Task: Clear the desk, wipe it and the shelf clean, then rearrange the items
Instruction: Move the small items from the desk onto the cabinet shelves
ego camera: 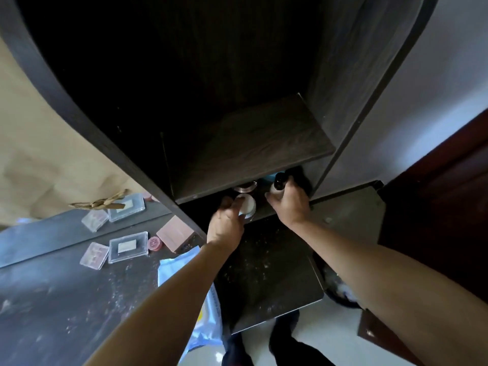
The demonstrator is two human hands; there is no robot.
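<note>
In the head view, both hands reach into the low opening beneath the shelf [250, 149], just right of the frame's centre. The left hand [227, 225] has its fingers [229, 204] curled round a small white-lidded jar [248, 204], gripping it at the mouth of the opening. The right hand [290, 204] is closed round a pale bottle [277, 185] with a dark cap, deeper in and to the right. A second jar [245, 186] stands behind them, near but apart from both hands, and something blue shows further back, too dark to name.

The shelf board itself looks bare. The tabletop [66, 299], filling the lower left, is speckled with dust and crumbs. It carries two clear cases [128, 247], a pink box [177, 233], a small round tin [154, 243] and a blue packet [182, 265].

Clearing looks only partly done, I judge. The opening is being emptied, the tabletop things are yet to be lifted off, and no wiping shows. Rearranging lies well ahead.
</note>
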